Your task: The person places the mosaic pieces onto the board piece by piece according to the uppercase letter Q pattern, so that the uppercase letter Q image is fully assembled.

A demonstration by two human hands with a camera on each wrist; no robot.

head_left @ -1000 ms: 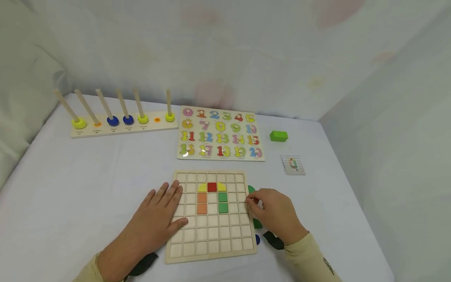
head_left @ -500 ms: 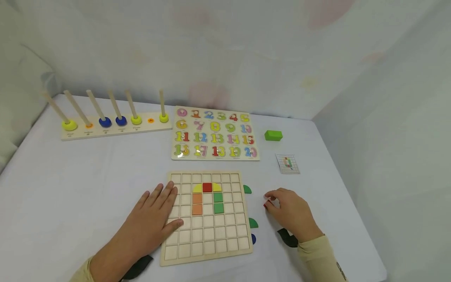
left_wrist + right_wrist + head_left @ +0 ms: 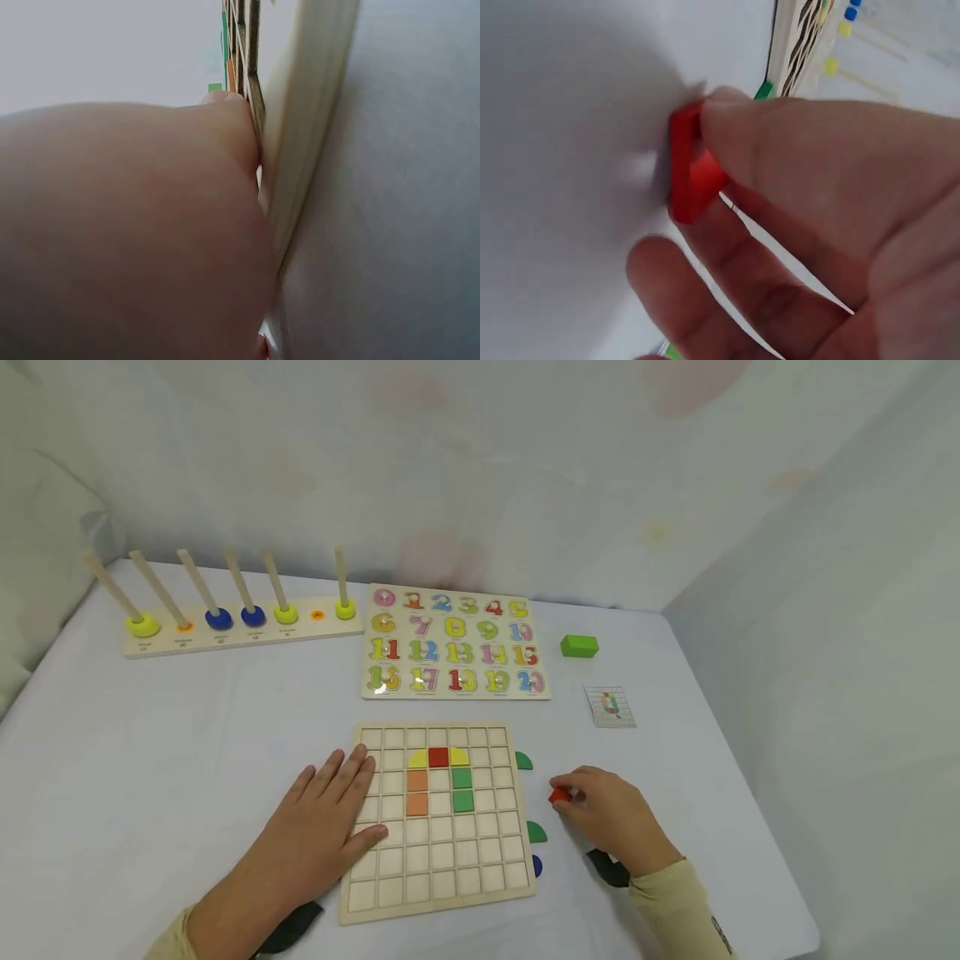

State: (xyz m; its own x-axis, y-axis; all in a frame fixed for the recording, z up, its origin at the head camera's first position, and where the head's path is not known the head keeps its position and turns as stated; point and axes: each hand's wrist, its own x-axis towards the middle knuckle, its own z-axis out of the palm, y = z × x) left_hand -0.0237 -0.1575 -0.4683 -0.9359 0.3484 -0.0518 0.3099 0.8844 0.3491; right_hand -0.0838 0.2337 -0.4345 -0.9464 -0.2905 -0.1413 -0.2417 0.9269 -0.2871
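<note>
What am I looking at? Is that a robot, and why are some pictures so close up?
No robot, just someone's bare left hand and right hand. A head camera looks down for the wide view. Each wrist wears a camera too, so those pictures look close up and sideways. On the white table are a grid board with coloured tiles, a number board, a peg stand, a green block and a picture card. Two green pieces and a blue one lie beside the grid board. The left hand lies on the grid board's left edge. The right hand pinches a red piece.
</note>
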